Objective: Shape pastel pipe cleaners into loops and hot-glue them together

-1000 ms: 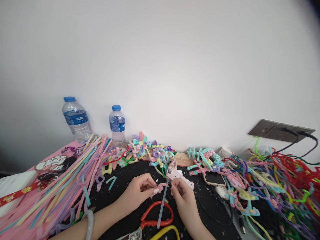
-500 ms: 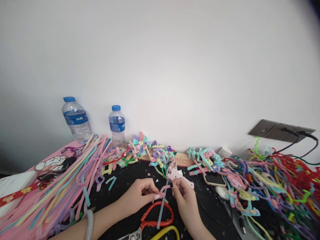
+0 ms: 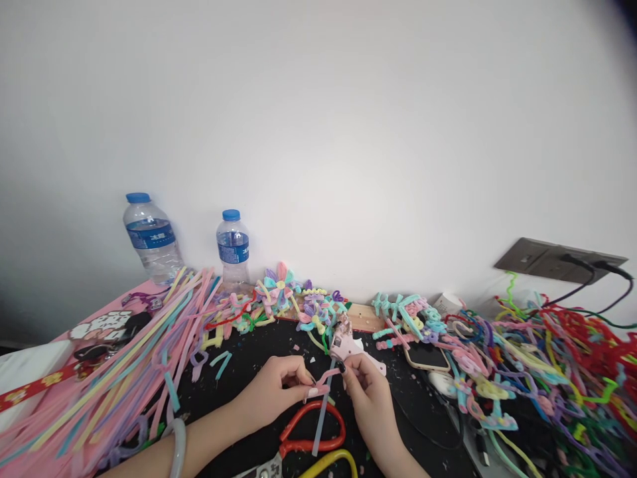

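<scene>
Over our black mat [image 3: 233,380], our left hand [image 3: 279,392] and right hand [image 3: 369,401] are closed in pinches. Red-and-yellow-handled scissors [image 3: 286,447] lie nearer us, a glue gun [image 3: 346,346] beyond, its glue stick [image 3: 322,419] pointing our way. Between our hands, we hold a pink pipe cleaner [image 3: 333,373].

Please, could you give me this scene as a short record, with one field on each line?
Left hand: pinches a bent pink strip
Right hand: pinches the same strip
Near the hands: pale pink glue gun, translucent stick, scissors with a red handle loop
Left side: long pastel strips
Right side: phone, heap of colourful strips
Bottles: two, blue caps; left bottle tilted, right bottle upright
Wall: socket plate
</scene>
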A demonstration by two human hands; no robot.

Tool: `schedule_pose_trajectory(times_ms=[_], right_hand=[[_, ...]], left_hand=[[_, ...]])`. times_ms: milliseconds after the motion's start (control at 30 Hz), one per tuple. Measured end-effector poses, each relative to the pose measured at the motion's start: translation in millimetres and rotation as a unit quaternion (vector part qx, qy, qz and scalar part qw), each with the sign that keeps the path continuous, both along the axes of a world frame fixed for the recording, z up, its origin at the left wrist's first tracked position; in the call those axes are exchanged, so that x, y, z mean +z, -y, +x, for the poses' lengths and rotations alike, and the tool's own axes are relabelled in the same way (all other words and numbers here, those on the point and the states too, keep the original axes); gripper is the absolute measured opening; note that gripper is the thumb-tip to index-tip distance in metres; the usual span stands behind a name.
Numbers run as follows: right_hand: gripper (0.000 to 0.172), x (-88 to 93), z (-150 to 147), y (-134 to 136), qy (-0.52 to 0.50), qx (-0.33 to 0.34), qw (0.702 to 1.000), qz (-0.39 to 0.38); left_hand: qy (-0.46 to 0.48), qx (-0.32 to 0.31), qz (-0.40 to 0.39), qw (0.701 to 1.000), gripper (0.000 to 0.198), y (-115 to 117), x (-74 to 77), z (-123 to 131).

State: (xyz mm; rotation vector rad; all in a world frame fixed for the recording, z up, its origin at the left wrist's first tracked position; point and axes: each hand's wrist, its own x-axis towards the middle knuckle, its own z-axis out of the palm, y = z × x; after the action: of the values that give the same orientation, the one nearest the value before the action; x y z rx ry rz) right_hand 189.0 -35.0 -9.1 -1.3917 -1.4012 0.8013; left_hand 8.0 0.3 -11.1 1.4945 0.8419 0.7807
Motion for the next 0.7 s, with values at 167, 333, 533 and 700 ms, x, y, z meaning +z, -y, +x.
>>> schedule_pose_trajectory(times_ms=[167,333,533,700], right_hand=[[0.023,-1.4,0,0,0.001,0.002,1.000,0.007],[0.020,-5.4,4,-2,0.017,0.013,1.000,0.001],[0.013,-4.3,15,-6,0.194,-0.027,0.975,0.109],[0.036,-3.1,19,-7,0.385,-0.099,0.913,0.094]], left_hand=[[-0.019,-0.018,0.004,1.000,0.025,1,3.6,0],[-0.011,0.003,0.007,1.000,0.027,1,-2.5,0],[0.036,0.097,0.007,0.995,0.024,-7,-4.3,-2],[0.070,0.158,-0.018,0.985,0.025,-11,0.1,-4]])
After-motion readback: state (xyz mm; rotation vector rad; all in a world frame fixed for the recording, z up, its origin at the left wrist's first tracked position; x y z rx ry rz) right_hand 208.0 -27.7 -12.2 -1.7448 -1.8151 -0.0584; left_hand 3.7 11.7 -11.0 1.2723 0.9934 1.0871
